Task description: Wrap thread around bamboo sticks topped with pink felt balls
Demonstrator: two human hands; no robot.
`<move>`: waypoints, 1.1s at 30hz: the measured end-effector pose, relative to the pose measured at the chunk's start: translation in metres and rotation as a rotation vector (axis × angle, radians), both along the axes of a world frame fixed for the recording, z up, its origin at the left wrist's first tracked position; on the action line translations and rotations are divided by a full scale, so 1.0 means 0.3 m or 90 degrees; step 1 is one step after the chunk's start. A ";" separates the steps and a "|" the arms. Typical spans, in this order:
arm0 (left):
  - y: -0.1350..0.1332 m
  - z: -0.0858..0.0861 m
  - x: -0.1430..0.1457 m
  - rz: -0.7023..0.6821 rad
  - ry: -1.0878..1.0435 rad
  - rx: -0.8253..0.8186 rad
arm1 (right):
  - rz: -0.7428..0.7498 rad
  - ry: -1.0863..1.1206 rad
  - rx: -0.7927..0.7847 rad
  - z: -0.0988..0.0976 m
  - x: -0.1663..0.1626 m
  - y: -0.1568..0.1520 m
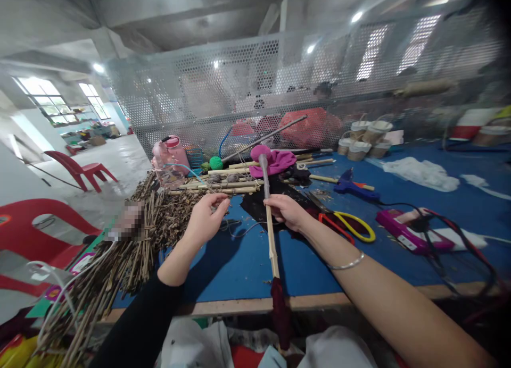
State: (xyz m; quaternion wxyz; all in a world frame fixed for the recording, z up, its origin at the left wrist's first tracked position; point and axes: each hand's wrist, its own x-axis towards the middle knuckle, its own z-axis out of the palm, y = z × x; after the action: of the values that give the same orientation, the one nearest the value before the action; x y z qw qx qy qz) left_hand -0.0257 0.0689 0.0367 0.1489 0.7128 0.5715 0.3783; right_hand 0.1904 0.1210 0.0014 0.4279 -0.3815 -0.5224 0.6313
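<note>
My right hand [288, 211] is closed round a wooden stick [272, 245], thumb and fingers pinching it just below a greyish wrapped section [265, 176]. A round purple head [260, 153] tops the stick, and dark red cloth [280, 309] covers its lower end over the table edge. My left hand [208, 215] hovers left of the stick with curled fingers in a pinch; what they hold, if anything, is too small to make out. Between the hands a thin grey cord [249, 231] trails over the table. Dark cloth [255, 206] lies behind the stick.
Scissors [353, 227] with red and yellow handles, a blue glue gun [355, 186] and a purple power strip [415, 235] lie right. Bundled dry stalks [136, 251] fill the left. A pink jug [171, 155], green yarn ball [216, 163] and paper cups [359, 144] stand behind.
</note>
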 end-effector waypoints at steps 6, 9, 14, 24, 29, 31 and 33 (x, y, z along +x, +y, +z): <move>-0.028 -0.075 -0.006 0.082 0.399 -0.123 | -0.002 -0.006 -0.006 0.010 0.000 -0.008; -0.031 -0.089 0.004 0.189 0.442 -0.116 | -0.011 -0.001 -0.010 0.011 0.002 -0.010; 0.024 -0.078 -0.024 0.238 0.469 -0.117 | -0.003 0.005 -0.015 0.011 0.002 -0.010; -0.022 -0.074 -0.014 0.222 0.457 0.004 | -0.004 0.001 -0.016 -0.001 0.002 -0.005; -0.004 -0.045 -0.024 0.213 0.298 0.084 | -0.003 0.006 -0.028 0.004 0.002 -0.005; 0.023 -0.032 -0.029 0.163 0.222 0.071 | -0.003 0.012 -0.037 0.008 0.002 -0.005; 0.050 -0.026 -0.031 0.112 0.212 0.025 | 0.000 0.017 -0.044 0.010 0.003 -0.005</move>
State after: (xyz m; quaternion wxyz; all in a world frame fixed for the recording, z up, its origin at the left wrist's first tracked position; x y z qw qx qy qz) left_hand -0.0350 0.0838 0.0288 0.0044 0.7155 0.6408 0.2781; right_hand 0.1913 0.1195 0.0043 0.4211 -0.3875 -0.4947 0.6541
